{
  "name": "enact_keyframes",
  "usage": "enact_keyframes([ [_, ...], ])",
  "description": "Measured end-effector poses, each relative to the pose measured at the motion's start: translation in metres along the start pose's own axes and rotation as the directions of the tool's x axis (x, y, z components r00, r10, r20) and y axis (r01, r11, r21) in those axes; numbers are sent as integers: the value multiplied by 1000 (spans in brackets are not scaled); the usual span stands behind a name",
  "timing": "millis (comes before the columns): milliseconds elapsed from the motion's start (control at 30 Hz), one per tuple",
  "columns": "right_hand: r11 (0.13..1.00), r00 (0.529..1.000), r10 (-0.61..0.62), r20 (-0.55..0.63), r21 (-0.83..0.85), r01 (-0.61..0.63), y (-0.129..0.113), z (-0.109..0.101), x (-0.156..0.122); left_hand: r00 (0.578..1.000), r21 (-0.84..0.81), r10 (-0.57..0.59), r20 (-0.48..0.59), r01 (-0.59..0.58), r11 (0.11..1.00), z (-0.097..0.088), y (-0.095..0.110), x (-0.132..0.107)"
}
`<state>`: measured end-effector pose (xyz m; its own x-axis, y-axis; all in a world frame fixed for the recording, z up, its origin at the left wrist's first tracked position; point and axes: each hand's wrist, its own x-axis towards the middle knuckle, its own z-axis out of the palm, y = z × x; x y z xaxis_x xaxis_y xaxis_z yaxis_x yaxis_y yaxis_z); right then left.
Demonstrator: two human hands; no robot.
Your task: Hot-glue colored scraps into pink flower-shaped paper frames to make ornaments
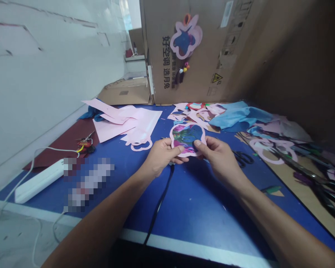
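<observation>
Both my hands hold up a round paper cutout (187, 138) with a pink border and a purple, blue and green patterned centre. My left hand (162, 158) pinches its lower left edge, and my right hand (214, 156) grips its lower right edge. Pale pink paper sheets (120, 121) and a pink scalloped cutout frame (141, 145) lie to the left of my left hand. Black-handled scissors (244, 158) lie just right of my right hand. A black cord (162, 197) runs across the blue tabletop (184, 219) below my hands.
A pile of pink paper scraps (197, 113) and blue cloth (240, 117) lie ahead. A white power strip (39, 182) sits at left, with a pixelated patch (89, 184) beside it. A cardboard box (184, 48) stands behind, and a tan board (301, 175) holds more cutouts and tools.
</observation>
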<state>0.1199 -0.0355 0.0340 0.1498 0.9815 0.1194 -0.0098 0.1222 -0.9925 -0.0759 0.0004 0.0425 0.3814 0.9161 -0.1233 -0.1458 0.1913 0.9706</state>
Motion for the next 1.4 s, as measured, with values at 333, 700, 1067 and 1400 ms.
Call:
enact_keyframes([
  [333, 998, 999, 46, -10, 47, -46, 3, -2, 2, 995, -134, 96, -25, -99, 986, -11, 4, 5],
  [700, 988, 998, 51, -28, 149, -47, 12, -5, 7, 996, -94, 89, 7, -88, 992, -9, 7, 2],
  [1067, 981, 998, 60, -33, 186, -53, 13, -6, 7, 995, -13, 91, 41, -91, 996, -8, 8, 0],
  [1400, 981, 996, 87, -15, 176, -83, 10, -6, 6, 994, -19, 102, 47, -101, 995, -7, 8, 0],
])
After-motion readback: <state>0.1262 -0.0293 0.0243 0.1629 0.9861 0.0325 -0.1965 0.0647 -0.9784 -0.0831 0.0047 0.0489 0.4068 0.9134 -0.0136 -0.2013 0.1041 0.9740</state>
